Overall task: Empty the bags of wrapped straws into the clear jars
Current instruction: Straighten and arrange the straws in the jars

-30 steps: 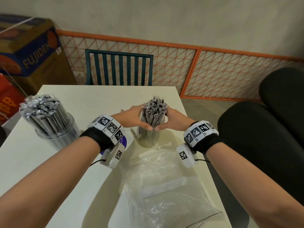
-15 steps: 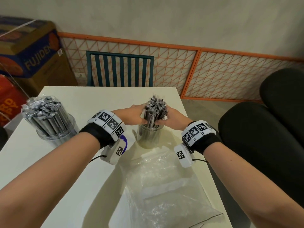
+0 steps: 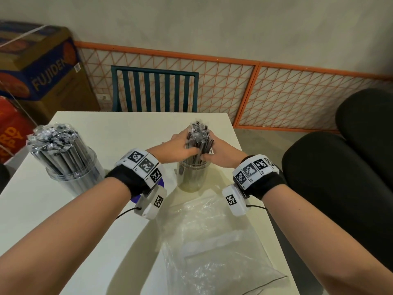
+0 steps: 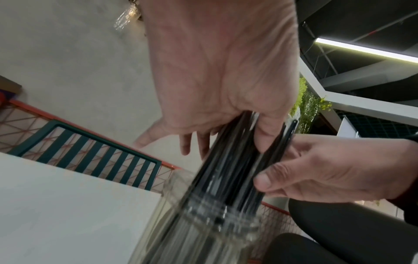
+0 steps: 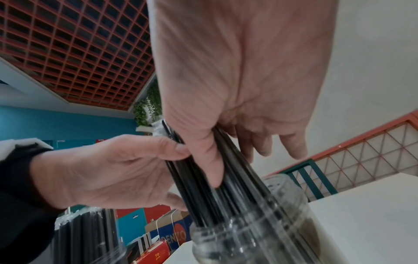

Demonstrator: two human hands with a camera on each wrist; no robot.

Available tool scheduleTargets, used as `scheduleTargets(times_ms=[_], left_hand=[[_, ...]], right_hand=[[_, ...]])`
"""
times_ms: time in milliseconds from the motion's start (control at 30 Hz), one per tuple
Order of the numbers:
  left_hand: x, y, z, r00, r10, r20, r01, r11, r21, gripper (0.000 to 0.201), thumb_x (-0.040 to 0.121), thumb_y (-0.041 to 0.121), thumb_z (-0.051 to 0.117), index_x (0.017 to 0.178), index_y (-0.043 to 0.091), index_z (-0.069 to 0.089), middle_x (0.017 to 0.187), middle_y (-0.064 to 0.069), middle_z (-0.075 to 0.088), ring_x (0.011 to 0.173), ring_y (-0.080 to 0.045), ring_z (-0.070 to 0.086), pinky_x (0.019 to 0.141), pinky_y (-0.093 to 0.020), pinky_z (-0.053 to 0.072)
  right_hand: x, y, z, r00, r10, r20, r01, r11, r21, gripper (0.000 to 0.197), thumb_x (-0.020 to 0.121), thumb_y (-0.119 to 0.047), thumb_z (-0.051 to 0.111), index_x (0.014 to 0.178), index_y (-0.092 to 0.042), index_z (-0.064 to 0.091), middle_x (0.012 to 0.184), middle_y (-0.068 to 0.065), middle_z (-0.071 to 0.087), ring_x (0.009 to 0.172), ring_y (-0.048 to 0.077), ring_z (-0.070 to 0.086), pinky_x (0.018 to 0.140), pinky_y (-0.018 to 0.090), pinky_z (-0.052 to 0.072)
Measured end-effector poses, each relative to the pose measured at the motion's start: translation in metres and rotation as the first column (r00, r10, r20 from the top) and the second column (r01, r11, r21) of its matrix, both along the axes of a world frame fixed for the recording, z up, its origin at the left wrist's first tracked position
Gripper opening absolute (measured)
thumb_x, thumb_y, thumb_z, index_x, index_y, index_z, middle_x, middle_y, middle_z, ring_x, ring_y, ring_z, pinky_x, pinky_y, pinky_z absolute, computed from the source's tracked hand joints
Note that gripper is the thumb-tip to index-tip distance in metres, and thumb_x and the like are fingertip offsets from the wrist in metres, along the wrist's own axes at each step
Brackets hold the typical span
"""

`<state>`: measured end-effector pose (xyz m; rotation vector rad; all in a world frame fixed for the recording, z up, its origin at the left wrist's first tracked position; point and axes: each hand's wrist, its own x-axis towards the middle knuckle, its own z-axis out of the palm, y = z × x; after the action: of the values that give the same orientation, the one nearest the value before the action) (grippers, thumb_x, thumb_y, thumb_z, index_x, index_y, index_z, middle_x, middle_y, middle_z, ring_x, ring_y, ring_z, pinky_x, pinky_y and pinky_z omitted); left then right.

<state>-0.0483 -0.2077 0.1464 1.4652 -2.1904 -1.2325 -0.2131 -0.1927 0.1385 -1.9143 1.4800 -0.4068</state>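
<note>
A bundle of black wrapped straws (image 3: 198,137) stands in a small clear jar (image 3: 192,177) at the table's middle right. My left hand (image 3: 180,149) holds the bundle from the left and my right hand (image 3: 217,151) from the right, just above the jar's mouth. In the left wrist view my left thumb presses on the straws (image 4: 230,164) over the jar (image 4: 203,223). The right wrist view shows my right thumb on the straws (image 5: 217,178) entering the jar (image 5: 248,241). A second, larger clear jar (image 3: 72,173) full of wrapped straws stands at the left.
An empty clear plastic bag (image 3: 212,241) lies on the white table (image 3: 42,209) in front of the small jar. A teal chair (image 3: 155,90) stands behind the table, cardboard boxes (image 3: 38,67) at the far left, a black seat (image 3: 340,167) on the right.
The straw bundle has sunk lower into the small jar, and both hands have come down with it toward the jar's mouth.
</note>
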Motion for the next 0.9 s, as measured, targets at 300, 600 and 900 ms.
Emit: scheduleTargets(times_ms=[300,600,900], left_hand=[[0.013,0.0,-0.008,0.989,-0.099,-0.11,0.108,0.991,0.084,0.108,0.073,0.027,0.077,0.148,0.026,-0.002,0.147,0.002,0.03,0.133,-0.016,0.03,0.113,-0.034,0.023],[0.005,-0.005,-0.017,0.933,-0.022,-0.36,0.048,0.997,0.065,0.123,0.051,0.034,0.083,0.146,0.026,0.006,0.137,0.003,0.036,0.131,-0.014,0.037,0.109,-0.034,0.033],[0.012,-0.017,0.004,0.968,-0.039,-0.249,0.014,0.995,-0.1,0.05,0.08,0.008,0.069,0.126,0.012,0.053,0.112,0.0,0.062,0.101,-0.009,0.055,0.077,-0.006,0.04]], right_hand=[[-0.008,-0.001,-0.009,0.997,0.001,0.075,-0.009,0.994,0.105,0.112,0.071,-0.007,0.079,0.149,-0.009,-0.002,0.153,0.007,0.024,0.141,0.018,0.025,0.115,0.026,0.02],[0.005,0.001,-0.018,0.962,-0.101,0.255,0.083,0.993,0.081,0.129,0.054,-0.032,0.085,0.15,-0.018,0.0,0.151,0.007,0.031,0.138,0.02,0.034,0.115,0.043,0.031],[-0.005,-0.004,0.007,0.975,-0.147,0.168,0.163,0.983,-0.088,0.059,0.071,-0.008,0.078,0.125,-0.011,0.054,0.121,0.006,0.063,0.105,0.01,0.053,0.09,0.023,0.041]])
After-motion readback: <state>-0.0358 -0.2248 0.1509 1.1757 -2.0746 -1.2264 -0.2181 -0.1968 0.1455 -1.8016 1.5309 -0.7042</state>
